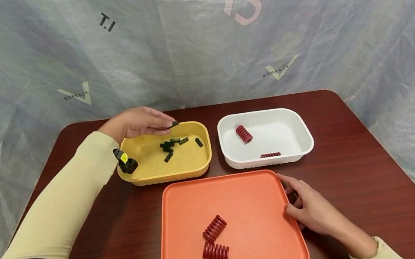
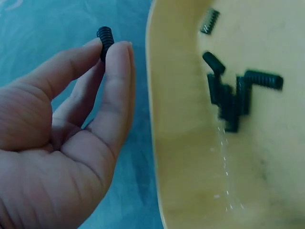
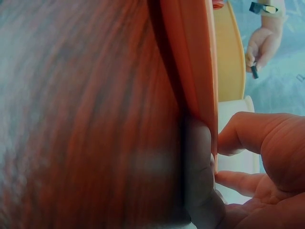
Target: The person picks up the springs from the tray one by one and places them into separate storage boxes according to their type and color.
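Above the far rim of the yellow bin, my left hand (image 1: pixel 139 123) pinches a small dark coil spring (image 2: pixel 106 42) between thumb and fingertips. Several like it, the small dark springs (image 2: pixel 231 98), lie inside the yellow bin (image 1: pixel 131 148). On the other side, my right hand (image 1: pixel 312 207) grips the right edge of the orange tray (image 1: pixel 255 219), its thumb and fingers on either side of the rim in the right wrist view. Three larger red coil springs, among them a tilted red spring (image 1: pixel 214 228), lie on the tray's near half.
Right of the yellow bin stands a white bin (image 1: pixel 271 134) holding a red spring (image 1: pixel 244 134) and another, partly hidden red spring (image 1: pixel 271 155) by its near wall. Everything stands on a dark red wooden table (image 1: pixel 108 243). Printed sheeting (image 1: pixel 180 41) hangs behind.
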`<move>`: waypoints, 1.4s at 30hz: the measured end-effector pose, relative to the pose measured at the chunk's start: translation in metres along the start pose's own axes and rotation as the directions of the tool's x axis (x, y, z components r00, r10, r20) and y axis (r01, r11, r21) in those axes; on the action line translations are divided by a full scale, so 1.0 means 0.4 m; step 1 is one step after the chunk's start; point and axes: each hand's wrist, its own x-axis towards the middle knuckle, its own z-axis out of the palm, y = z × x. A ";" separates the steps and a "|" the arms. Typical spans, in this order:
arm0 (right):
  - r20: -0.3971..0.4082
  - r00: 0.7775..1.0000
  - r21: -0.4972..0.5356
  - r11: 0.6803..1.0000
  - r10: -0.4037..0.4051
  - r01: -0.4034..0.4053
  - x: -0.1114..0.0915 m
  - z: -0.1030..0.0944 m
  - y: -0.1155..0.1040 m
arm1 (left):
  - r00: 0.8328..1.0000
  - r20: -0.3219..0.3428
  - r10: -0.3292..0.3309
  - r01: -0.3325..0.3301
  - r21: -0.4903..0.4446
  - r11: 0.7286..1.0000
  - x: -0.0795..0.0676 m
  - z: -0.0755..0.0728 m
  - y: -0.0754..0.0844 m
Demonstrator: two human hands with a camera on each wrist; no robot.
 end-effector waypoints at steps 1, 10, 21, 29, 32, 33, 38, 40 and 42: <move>0.001 1.000 0.002 1.000 0.001 -0.001 0.000 0.000 0.000 | 1.000 0.005 -0.009 0.009 0.014 1.000 0.004 -0.003 -0.001; 0.003 1.000 0.004 1.000 0.003 -0.003 0.000 -0.001 -0.002 | 0.998 0.019 -0.057 0.055 0.094 0.994 0.032 -0.002 -0.025; 0.002 1.000 -0.001 1.000 -0.001 0.001 0.001 -0.001 -0.001 | 0.996 0.056 -0.072 0.062 0.150 0.987 0.063 0.020 -0.082; 0.002 1.000 -0.004 1.000 0.000 0.000 -0.001 0.001 -0.001 | 0.994 0.043 -0.102 0.093 0.165 0.982 0.074 0.019 -0.102; 0.001 1.000 -0.007 1.000 -0.001 0.001 -0.001 0.001 -0.001 | 0.993 0.036 -0.111 0.103 0.173 0.980 0.076 0.017 -0.104; 0.000 1.000 -0.008 1.000 -0.002 0.002 -0.001 0.001 -0.001 | 0.993 0.033 -0.113 0.106 0.174 0.979 0.077 0.016 -0.104; 0.000 1.000 -0.013 1.000 -0.005 0.005 -0.001 0.000 -0.001 | 0.992 0.017 -0.124 0.120 0.172 0.978 0.075 0.017 -0.104; 0.000 1.000 -0.012 1.000 -0.002 0.002 -0.001 0.000 -0.001 | 0.992 0.012 -0.127 0.123 0.167 0.978 0.075 0.019 -0.104; 0.001 1.000 -0.012 1.000 0.000 0.000 -0.001 0.000 0.000 | 0.992 0.007 -0.129 0.126 0.163 0.979 0.076 0.020 -0.105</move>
